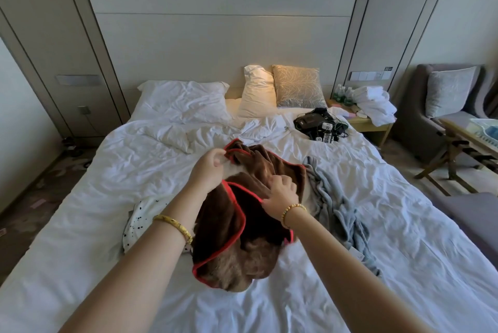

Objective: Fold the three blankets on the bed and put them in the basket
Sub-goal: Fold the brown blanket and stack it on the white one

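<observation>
A brown fleece blanket with red trim [237, 238] lies bunched in the middle of the bed [404, 225]. My left hand [208, 171] pinches its red edge at the far corner, lifted off the sheet. My right hand [280, 192] grips the red trim nearer the blanket's middle. A grey blanket [336, 203] lies crumpled to the right of the brown one. A white blanket with black dots [140, 217] lies to the left, partly under my left forearm and the brown blanket. The pale blue basket [485, 133] shows at the right edge, on a wooden table.
Pillows [186, 101] and a patterned cushion [297, 86] stand at the headboard. Black electronics and cables [320, 124] lie on the bed's far right. A nightstand holds white towels [374, 105] and bottles. A grey armchair [442, 106] and the wooden table [463, 141] stand right of the bed.
</observation>
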Tool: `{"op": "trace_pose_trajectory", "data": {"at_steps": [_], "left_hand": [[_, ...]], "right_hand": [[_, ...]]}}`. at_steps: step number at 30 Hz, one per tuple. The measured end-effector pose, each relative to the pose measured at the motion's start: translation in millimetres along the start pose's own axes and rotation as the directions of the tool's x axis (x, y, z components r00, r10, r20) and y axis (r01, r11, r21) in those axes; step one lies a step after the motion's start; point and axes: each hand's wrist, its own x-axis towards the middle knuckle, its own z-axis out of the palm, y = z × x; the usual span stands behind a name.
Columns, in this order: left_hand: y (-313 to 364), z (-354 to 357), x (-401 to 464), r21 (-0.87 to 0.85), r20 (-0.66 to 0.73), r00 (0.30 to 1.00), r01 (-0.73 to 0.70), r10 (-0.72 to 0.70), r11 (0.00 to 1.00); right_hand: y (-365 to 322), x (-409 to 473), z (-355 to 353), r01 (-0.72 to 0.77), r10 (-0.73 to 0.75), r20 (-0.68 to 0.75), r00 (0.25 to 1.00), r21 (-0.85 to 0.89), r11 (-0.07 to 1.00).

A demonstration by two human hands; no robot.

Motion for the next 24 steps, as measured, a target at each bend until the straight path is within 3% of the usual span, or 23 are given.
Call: {"op": "trace_pose_trajectory", "data": {"at_steps": [1, 2, 3, 4, 5, 6, 8, 9, 11, 14, 17, 19, 21, 24], "left_hand": [[5.4, 1.0, 1.7, -0.043, -0.044, 0.999, -0.008, 0.006, 0.999], [10.6, 1.5, 3.9, -0.107, -0.081, 0.997, -0.015, 0.007, 0.994], [16.0, 2.0, 5.7, -0.169, -0.100, 0.995, -0.024, 0.007, 0.985], [22.3, 2.4, 6.3, -0.213, -0.102, 0.995, -0.033, 0.011, 0.976], [28.6, 3.9, 6.5, -0.255, -0.083, 0.996, -0.042, 0.022, 0.966], [33.0, 5.6, 6.6, -0.316, -0.049, 0.998, -0.050, 0.036, 0.947], [39.8, 9.0, 4.0, -0.471, 0.052, 0.997, -0.032, 0.064, 0.881], [39.6, 10.1, 3.5, -0.499, 0.088, 0.992, -0.030, 0.085, 0.866], [32.0, 12.7, 1.7, -0.386, 0.082, 0.984, -0.114, 0.158, 0.915], [8.0, 24.4, -8.6, -0.234, -0.088, 0.972, -0.234, 0.219, 0.944], [-17.0, 45.2, -16.7, -0.180, -0.053, 0.960, -0.281, 0.276, 0.943], [-30.2, 54.6, -15.8, -0.099, -0.018, 0.969, -0.245, 0.245, 0.964], [-40.6, 55.3, -13.2, -0.057, -0.001, 0.992, -0.127, 0.127, 0.990], [-46.3, 51.8, -11.0, -0.186, 0.021, 1.000, 0.002, 0.002, 0.983]], "right_hand": [[-10.6, -4.7, -3.9, 0.067, -0.080, 0.081, 0.994, 0.150, 0.986], [-20.6, -10.3, -7.7, 0.057, -0.154, 0.248, 0.956, 0.356, 0.933], [-29.6, -16.9, -11.7, -0.017, -0.233, 0.421, 0.876, 0.511, 0.860], [-34.7, -20.7, -14.6, -0.060, -0.305, 0.506, 0.807, 0.584, 0.810], [-38.4, -21.2, -15.8, -0.030, -0.336, 0.516, 0.788, 0.577, 0.816], [-41.3, -19.5, -15.4, 0.047, -0.328, 0.451, 0.830, 0.528, 0.848], [-43.0, -10.0, -14.4, 0.174, -0.273, 0.181, 0.945, 0.428, 0.887], [-41.6, -4.5, -14.6, 0.178, -0.232, 0.070, 0.970, 0.442, 0.879], [-35.9, 7.1, -16.4, 0.097, -0.075, -0.061, 0.995, 0.598, 0.795], [-32.4, 20.3, -25.9, -0.027, 0.156, -0.046, 0.987, 0.901, 0.433], [-40.1, 25.5, -41.0, -0.049, 0.153, 0.043, 0.987, 0.998, 0.034], [-47.0, 27.5, -54.1, -0.026, 0.136, 0.037, 0.990, 0.996, -0.082], [-50.2, 28.8, -66.9, -0.006, 0.156, 0.033, 0.987, 0.985, -0.172], [-39.9, 31.7, -86.2, 0.035, 0.256, 0.028, 0.966, 0.971, -0.236]]}}
